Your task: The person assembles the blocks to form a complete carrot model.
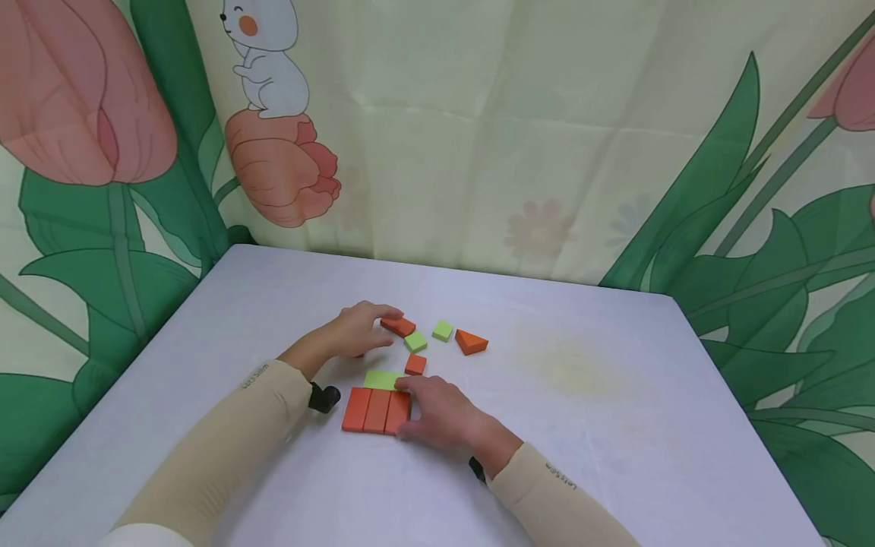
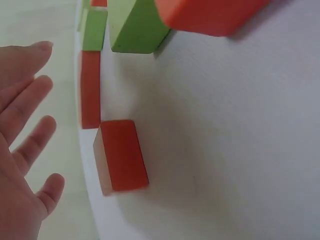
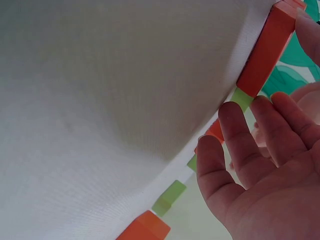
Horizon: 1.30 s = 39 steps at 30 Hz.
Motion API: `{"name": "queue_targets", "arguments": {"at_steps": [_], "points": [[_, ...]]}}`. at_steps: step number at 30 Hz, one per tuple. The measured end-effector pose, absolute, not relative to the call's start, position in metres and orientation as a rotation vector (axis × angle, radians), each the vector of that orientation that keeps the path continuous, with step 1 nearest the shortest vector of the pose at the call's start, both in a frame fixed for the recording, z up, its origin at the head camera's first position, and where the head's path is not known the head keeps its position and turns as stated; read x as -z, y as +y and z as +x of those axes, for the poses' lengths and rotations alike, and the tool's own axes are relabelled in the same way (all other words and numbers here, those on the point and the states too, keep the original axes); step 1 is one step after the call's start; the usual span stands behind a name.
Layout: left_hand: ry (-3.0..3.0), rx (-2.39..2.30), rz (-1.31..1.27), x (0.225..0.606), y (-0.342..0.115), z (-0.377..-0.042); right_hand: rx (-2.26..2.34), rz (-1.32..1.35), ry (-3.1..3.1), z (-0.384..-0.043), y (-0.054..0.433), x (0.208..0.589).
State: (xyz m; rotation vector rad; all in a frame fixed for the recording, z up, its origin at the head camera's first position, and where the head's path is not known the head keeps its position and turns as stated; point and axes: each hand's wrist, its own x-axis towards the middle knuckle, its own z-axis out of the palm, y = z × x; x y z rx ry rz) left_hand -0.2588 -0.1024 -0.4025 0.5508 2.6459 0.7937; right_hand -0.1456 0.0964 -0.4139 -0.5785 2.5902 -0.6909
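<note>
Three orange-red rectangular blocks (image 1: 377, 411) lie side by side in a row, with a light green piece (image 1: 381, 379) along their far edge. My right hand (image 1: 444, 410) is at the row's right end, index fingertip by the far corner and thumb at the near one. In the right wrist view its fingers (image 3: 242, 142) are extended, the thumb against a red block (image 3: 267, 50). Farther back, my left hand (image 1: 355, 330) is beside another orange-red block (image 1: 399, 327), its index finger overlapping it. Its fingers (image 2: 35, 145) look spread and relaxed in the left wrist view.
Close to the left hand's block lies a small green block (image 1: 415, 342), with a second green block (image 1: 442, 330) to its right. An orange triangular block (image 1: 472, 342) and a small red block (image 1: 415, 365) are nearby. A printed curtain (image 1: 437, 152) hangs behind the white table (image 1: 615, 456).
</note>
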Motion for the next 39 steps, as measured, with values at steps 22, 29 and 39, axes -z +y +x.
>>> {"name": "queue_targets", "arguments": {"at_steps": [22,29,39], "points": [[2.662,-0.583,0.577,0.406,-0.067,-0.268,0.682,-0.603,2.599,-0.143,0.094,0.411],[2.725,-0.534,0.561,0.405,-0.07,-0.267,0.676,-0.602,2.6,-0.143,0.095,0.41],[2.789,-0.403,0.642,0.41,-0.088,-0.267,0.664,-0.584,2.607,-0.143,0.096,0.411]]}}
